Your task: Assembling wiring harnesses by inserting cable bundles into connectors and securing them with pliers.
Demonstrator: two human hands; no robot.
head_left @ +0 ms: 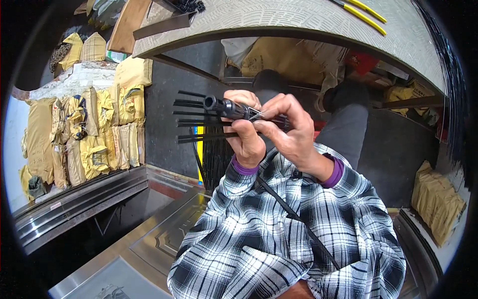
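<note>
A black umbrella frame point(226, 107) is held up in front of my chest, with its round hollow end pointing left. Several thin black ribs point(191, 121) stick out leftward from it. My left hand point(246, 144) is closed round the frame from below, its fingers wrapped over the dark hub. On the right side, the fingers of my right hand point(294, 132) pinch thin silvery wire point(256, 114) at the hub. What exactly lies between those fingertips is partly hidden. Below the hands hangs a bundle of dark rods point(215, 162), partly covered by my left sleeve.
A textured grey table point(298, 20) curves across the top, carrying yellow-handled pliers point(366, 15) and a metal strip point(162, 30). Long black rods point(450, 74) hang at its right edge. Wrapped packages point(94, 129) are stacked at left; another wrapped bundle point(438, 199) stands at right.
</note>
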